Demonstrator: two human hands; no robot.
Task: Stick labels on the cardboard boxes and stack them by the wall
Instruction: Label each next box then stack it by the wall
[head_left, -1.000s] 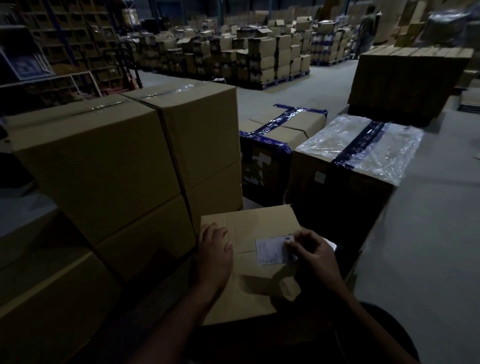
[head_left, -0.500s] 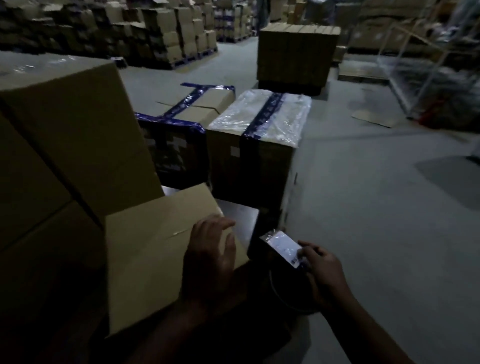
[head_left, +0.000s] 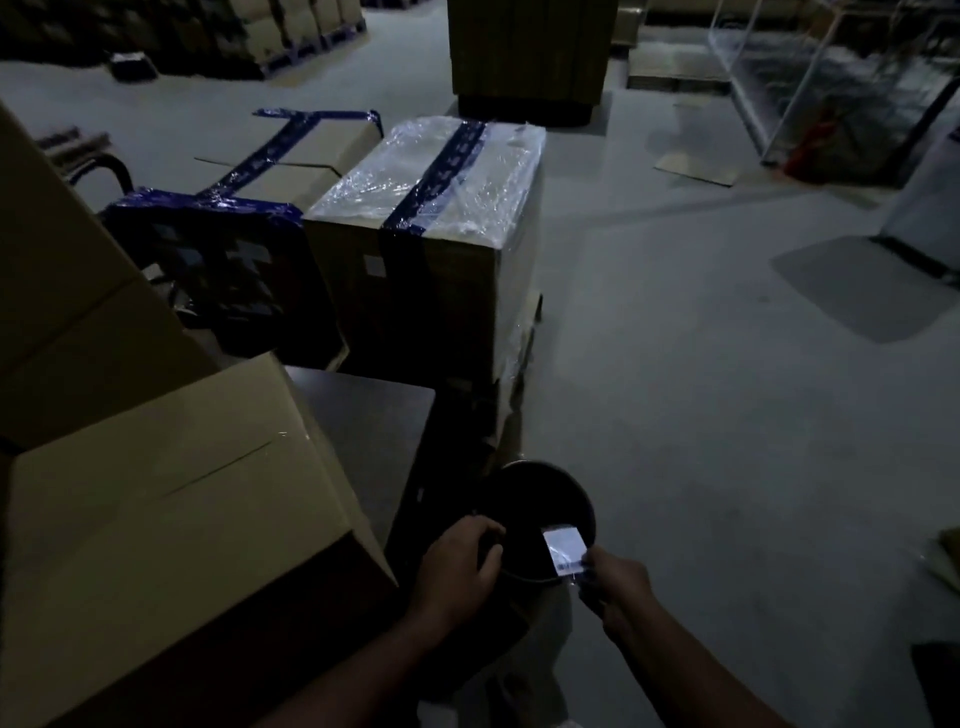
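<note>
Here, the right hand (head_left: 615, 584) pinches a small white rectangular paper slip (head_left: 564, 550) by its lower edge, holding it tilted over the mouth of a dark round bin (head_left: 540, 506) that stands on the grey concrete floor (head_left: 701, 389). Whether the slip is a label or only its backing cannot be told in the dim light. The left hand (head_left: 460, 564) is at the near left rim of the bin with its fingers curled; whether they grip the rim or hold some small thing is too dark to tell. Just left of the hands sits a plain brown cardboard box (head_left: 171, 499) with a taped top seam, resting on a dark flat surface (head_left: 363, 415). Behind and to the left of it rises a tall stack of larger brown cartons (head_left: 62, 291). Beyond the dark surface stand a cardboard box wrapped in clear plastic film with a dark blue tape band (head_left: 436, 208) and, touching its left side, a lower box strapped with blue tape (head_left: 270, 171).
</note>
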